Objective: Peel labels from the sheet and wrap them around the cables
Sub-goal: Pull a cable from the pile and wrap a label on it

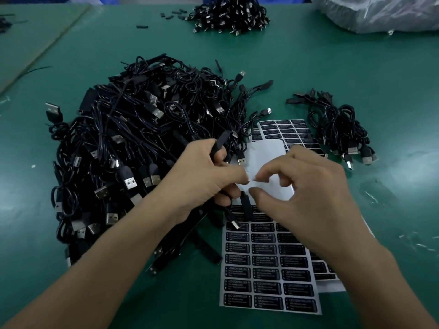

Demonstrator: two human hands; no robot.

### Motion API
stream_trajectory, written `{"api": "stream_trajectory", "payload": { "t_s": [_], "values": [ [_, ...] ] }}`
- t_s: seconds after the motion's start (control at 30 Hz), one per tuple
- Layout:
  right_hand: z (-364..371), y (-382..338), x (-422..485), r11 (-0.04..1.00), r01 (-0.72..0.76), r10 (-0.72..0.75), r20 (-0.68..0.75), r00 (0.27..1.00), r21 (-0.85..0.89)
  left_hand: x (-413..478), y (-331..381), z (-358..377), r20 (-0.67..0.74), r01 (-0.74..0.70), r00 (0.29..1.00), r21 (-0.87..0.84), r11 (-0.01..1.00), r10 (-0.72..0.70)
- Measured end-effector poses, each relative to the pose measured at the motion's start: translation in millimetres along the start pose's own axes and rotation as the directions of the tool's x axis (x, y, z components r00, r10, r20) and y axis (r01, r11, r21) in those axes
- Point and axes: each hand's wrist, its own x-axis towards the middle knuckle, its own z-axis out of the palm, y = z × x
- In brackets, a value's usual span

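Nearest, the label sheet lies flat on the table, its upper rows stripped to white backing. Just above it the left hand is clenched round a cable's black controller, while the right hand curls thumb and forefinger toward it, blur hiding whether they pinch a label. This looks like the wrapping step: next the label must go on square and be pressed round. Beyond lie the big pile of USB cables and a smaller bundle.
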Motion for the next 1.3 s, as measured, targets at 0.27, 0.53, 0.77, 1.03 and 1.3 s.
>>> {"api": "stream_trajectory", "payload": {
  "t_s": [0.27,0.53,0.77,1.03,1.3],
  "values": [
    [8,-10,1,0.992,-0.005,-0.004,-0.068,0.998,-0.128,0,0,-2,0.012,0.014,1.0,-0.035,0.999,-0.013],
    [3,1,10,0.763,-0.358,0.397,0.046,0.917,0.538,0,5,-4,-0.033,0.054,0.998,-0.133,0.99,-0.058],
    [-10,0,30,0.233,-0.591,0.489,0.432,0.758,0.772,3,-1,-1,-0.026,0.0,1.0,-0.067,0.998,-0.002],
    [11,4,35,0.101,-0.575,0.489,0.463,0.739,0.812,0,-5,3,-0.008,-0.097,0.995,0.001,0.995,0.097],
    [16,6,28,0.123,-0.526,0.48,0.413,0.774,0.842,1,-5,3,0.086,-0.054,0.994,-0.085,0.995,0.061]
  ]
}}
